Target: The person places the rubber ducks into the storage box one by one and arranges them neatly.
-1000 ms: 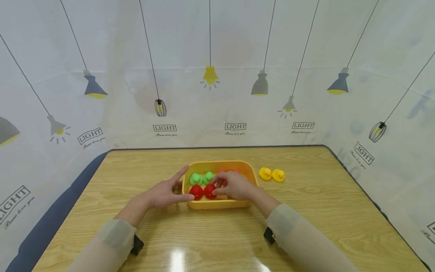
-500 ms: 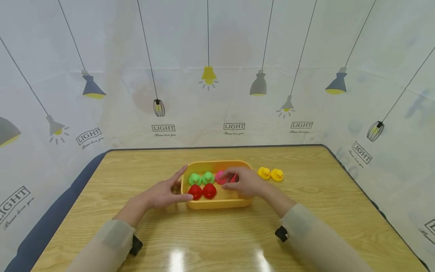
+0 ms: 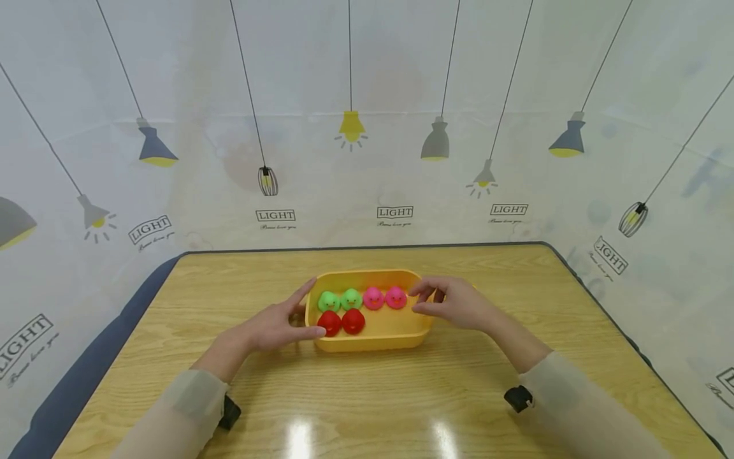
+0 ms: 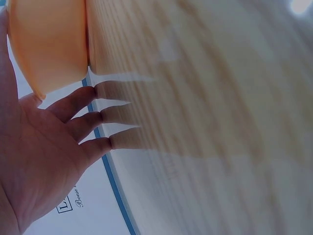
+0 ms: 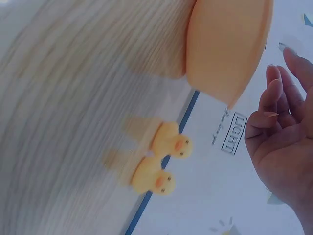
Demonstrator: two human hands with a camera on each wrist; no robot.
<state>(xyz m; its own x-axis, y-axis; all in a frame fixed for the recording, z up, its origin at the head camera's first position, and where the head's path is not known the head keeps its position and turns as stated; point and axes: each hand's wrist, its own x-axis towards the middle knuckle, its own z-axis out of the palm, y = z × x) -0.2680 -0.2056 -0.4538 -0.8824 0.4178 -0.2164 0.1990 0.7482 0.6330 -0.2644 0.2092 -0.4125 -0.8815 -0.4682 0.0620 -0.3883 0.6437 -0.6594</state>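
Note:
An orange-yellow plastic basket (image 3: 369, 344) stands on the wooden table. Inside its back row sit two green rubber ducks (image 3: 352, 299) and two pink rubber ducks (image 3: 395, 298). Two red rounded toys (image 3: 353, 322) occupy the front left. My left hand (image 3: 275, 326) rests at the basket's left end, straight thumb and index finger spread against it; its other fingertips touch the tabletop in the left wrist view. Over the basket's right rim hovers my right hand (image 3: 459, 303), holding nothing, fingers loosely bent. Two yellow rubber ducks (image 5: 154, 175) stand on the table, mostly hidden behind that hand in the head view.
The wooden table (image 3: 367, 395) has a dark edge strip along its back and sides. Behind it hangs a pale backdrop (image 3: 321, 83) printed with lamps. Each wrist carries a small black camera (image 3: 518, 398).
My right hand has moved right, from above a red toy, past the pink ducks, to the basket's right rim. It now covers the yellow ducks in the head view. The left hand stays put.

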